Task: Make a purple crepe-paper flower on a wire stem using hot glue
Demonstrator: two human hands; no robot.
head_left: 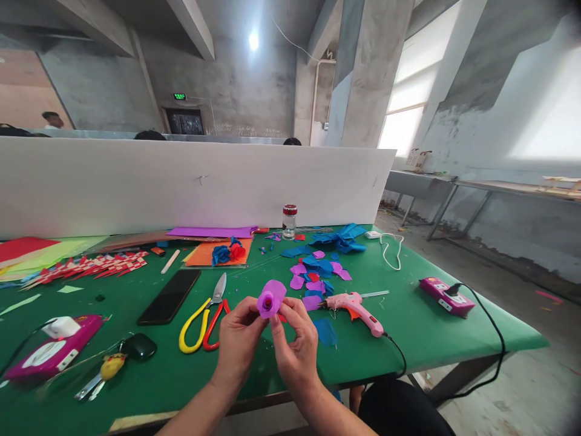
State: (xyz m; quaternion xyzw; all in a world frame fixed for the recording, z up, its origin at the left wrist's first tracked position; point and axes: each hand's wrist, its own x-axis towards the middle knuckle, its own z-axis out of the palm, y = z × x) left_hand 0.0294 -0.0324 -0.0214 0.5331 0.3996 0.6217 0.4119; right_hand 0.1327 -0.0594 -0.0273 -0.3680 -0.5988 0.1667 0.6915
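Observation:
A small purple paper flower with a rolled dark centre is held up over the front of the green table. My left hand pinches it from the left. From the right, the thumb and fingers of my right hand close on its petals. Just left of my hands lie scissors with one yellow and one red handle. To the right a pink glue gun rests on its side. Loose purple petals and blue paper pieces are scattered behind my right hand.
A black phone, keys and a purple power strip lie left. Another power strip with a black cord sits right. Blue and red paper flowers and a glass jar stand before a white partition.

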